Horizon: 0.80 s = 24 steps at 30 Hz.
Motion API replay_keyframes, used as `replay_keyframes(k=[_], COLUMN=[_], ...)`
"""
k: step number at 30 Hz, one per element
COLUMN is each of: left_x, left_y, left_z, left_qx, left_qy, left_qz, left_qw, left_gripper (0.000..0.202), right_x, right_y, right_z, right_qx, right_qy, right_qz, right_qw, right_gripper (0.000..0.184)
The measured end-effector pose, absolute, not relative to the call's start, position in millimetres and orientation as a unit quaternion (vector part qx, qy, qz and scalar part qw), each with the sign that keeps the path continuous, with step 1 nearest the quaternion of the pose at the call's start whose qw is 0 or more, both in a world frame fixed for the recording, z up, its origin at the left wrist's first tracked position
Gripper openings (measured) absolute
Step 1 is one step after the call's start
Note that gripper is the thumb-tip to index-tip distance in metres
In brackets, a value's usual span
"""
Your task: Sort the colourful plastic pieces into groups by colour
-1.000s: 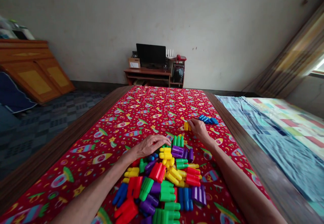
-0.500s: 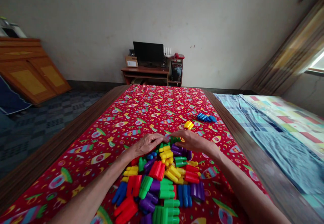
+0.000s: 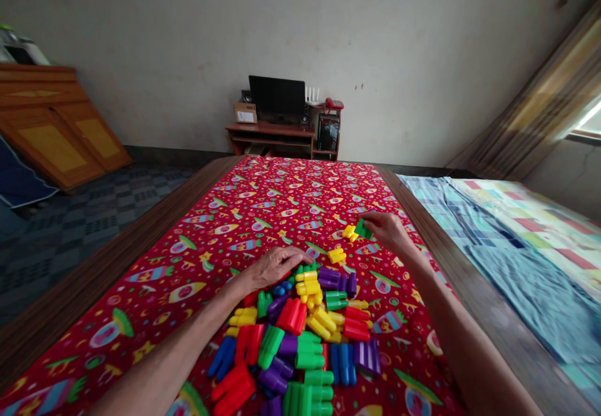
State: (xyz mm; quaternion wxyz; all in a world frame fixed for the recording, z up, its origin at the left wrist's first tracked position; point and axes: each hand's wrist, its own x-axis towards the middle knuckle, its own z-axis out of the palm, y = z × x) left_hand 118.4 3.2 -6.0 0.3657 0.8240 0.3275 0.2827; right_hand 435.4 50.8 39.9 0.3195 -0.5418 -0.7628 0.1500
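My right hand [image 3: 385,228] pinches a green toy building block [image 3: 363,229] above the cloth. Right beside that block is a yellow block [image 3: 349,233], and another yellow block [image 3: 337,255] lies closer to me. My left hand [image 3: 279,264] rests at the far left edge of a heap of plastic blocks, palm down with its fingers loosely stretched. Its fingertips are near a green block [image 3: 307,269]; what lies under the palm is hidden. Purple blocks [image 3: 334,279], red blocks [image 3: 292,316] and yellow blocks [image 3: 308,286] fill the heap. The right hand covers the blue blocks' spot.
A red patterned cloth [image 3: 263,203] covers the middle of the wooden table [image 3: 164,231]. Beyond it stands a desk [image 3: 270,130] with a monitor [image 3: 277,98]. A bed [image 3: 526,228] is on the right, a wooden cabinet [image 3: 61,134] on the left.
My right hand has moved from the heap's far edge up and right, carrying a green block. A second yellow block now shows on the cloth. My left hand has barely moved.
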Motion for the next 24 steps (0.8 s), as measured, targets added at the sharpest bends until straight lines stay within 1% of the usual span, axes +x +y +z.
replay_keyframes(k=[6,9,13,15,19,24], left_x=[117,117,118,118,118,119], left_y=[4,2,1,1,2,1], left_z=[-8,-5,-2,-2,-4,-2], left_qx=[0.824,0.822,0.817,0.818,0.819,0.820], left_qy=[0.325,0.334,0.346,0.345,0.343,0.347], left_qz=[0.280,0.274,0.270,0.271,0.275,0.273], left_qw=[0.369,0.370,0.375,0.373,0.368,0.365], left_gripper=[0.041,0.042,0.040,0.040,0.041,0.041], right_x=[470,473,471,469,464,467], right_y=[62,60,54,52,47,42], right_z=[28,26,28,27,23,31], right_qx=[-0.623,-0.628,-0.613,-0.600,-0.584,-0.572], right_qy=[-0.745,-0.755,-0.781,-0.792,-0.806,-0.816], right_qz=[0.096,0.083,0.069,0.066,0.055,0.073], right_qw=[0.217,0.170,0.099,0.091,0.086,0.040], right_gripper=[0.031,0.030,0.023,0.022,0.030,0.028])
